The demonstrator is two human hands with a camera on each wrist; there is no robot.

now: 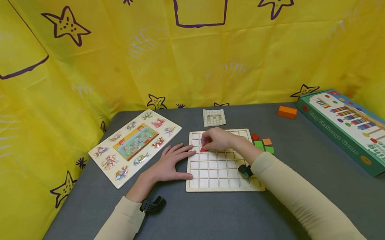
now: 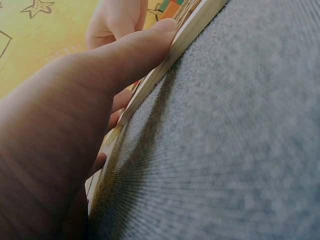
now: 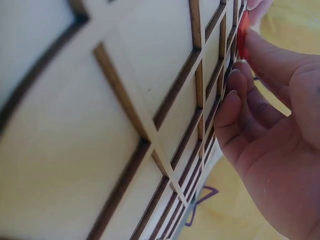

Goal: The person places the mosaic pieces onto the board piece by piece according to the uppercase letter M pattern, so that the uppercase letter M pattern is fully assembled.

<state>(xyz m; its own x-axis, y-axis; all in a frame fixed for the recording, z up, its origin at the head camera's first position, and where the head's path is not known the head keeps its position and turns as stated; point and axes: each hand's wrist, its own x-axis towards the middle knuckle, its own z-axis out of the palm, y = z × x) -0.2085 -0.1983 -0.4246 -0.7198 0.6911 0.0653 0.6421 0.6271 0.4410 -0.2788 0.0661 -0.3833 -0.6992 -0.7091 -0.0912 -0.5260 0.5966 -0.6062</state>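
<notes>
Head view: the right hand pinches a red piece at the far-left part of the board; full seating in a cell cannot be confirmed, as the fingers obstruct the view. Left hand: fingers spread, touching the board's left edge. Green pieces and an orange piece lie on the worktop, near the board's right edge.

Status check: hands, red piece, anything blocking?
Right hand pinching red piece, upper left of grid board. Left hand touching the board's left edge. Nothing visibly blocking the piece.
</notes>
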